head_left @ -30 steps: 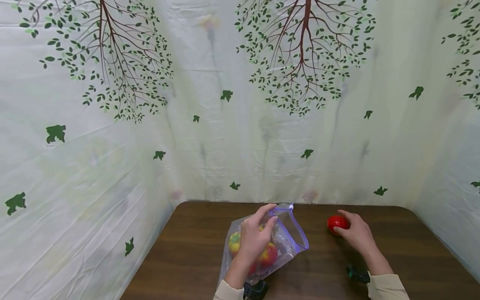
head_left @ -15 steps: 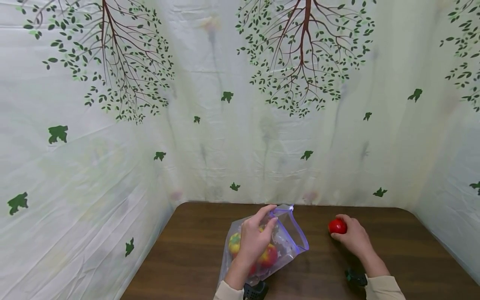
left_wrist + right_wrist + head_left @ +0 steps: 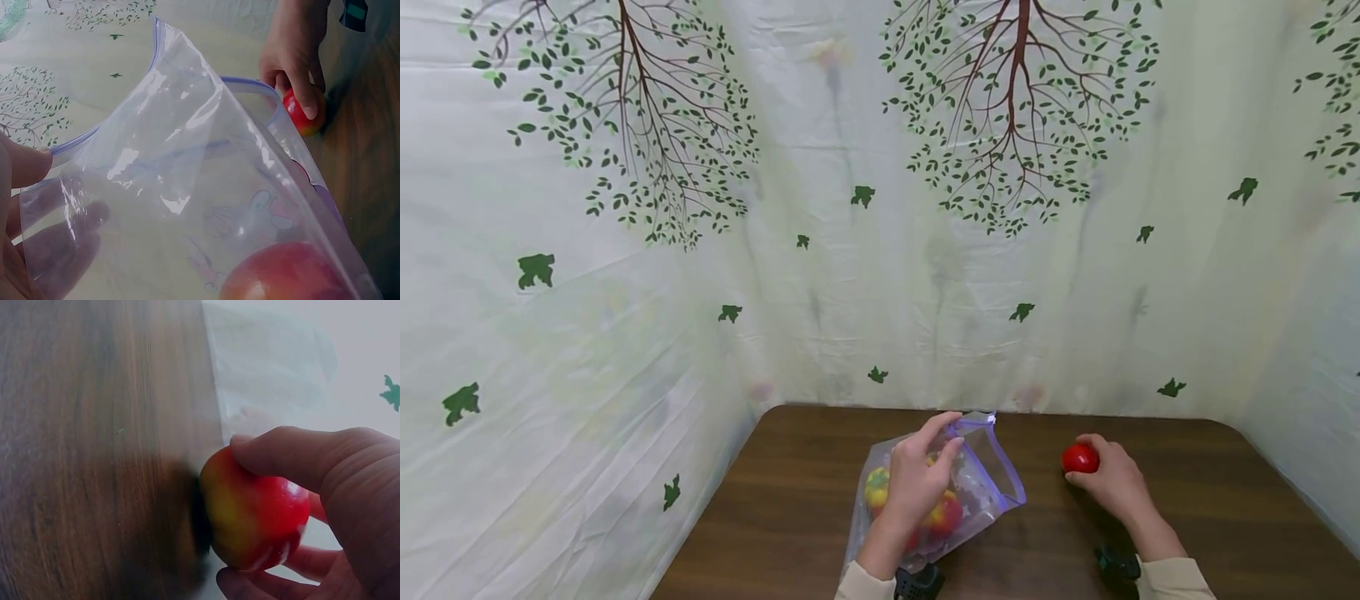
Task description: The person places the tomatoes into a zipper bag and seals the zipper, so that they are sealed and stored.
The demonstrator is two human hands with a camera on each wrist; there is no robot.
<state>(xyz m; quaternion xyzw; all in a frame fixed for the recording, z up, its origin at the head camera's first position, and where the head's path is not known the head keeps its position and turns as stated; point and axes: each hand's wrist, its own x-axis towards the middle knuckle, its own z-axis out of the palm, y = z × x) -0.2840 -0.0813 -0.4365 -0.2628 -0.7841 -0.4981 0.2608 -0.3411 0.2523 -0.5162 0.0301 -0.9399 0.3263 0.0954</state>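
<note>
My left hand (image 3: 913,483) pinches the open edge of a clear zip-top bag (image 3: 977,492) with a purple seal, thumb on one side and fingers on the other. Several red and yellow apples (image 3: 945,512) lie inside the bag, partly covered by that hand; one red apple (image 3: 284,275) shows large through the plastic in the left wrist view. To the right of the bag's mouth, my right hand (image 3: 1116,479) grips a shiny red apple (image 3: 1079,458) between thumb and fingers. Its yellow underside (image 3: 225,512) faces the tabletop, close over it, in the right wrist view.
The dark brown wooden table (image 3: 805,467) has rounded far corners. Pale curtains (image 3: 940,333) printed with trees and green leaves hang behind and at both sides. A dark wrist device (image 3: 1116,562) sits by the right sleeve, another (image 3: 919,581) by the left.
The right hand's hold on the apple has shifted a little, and hand and apple have come slightly nearer. My left hand keeps its place on the bag. The head view has drifted slightly.
</note>
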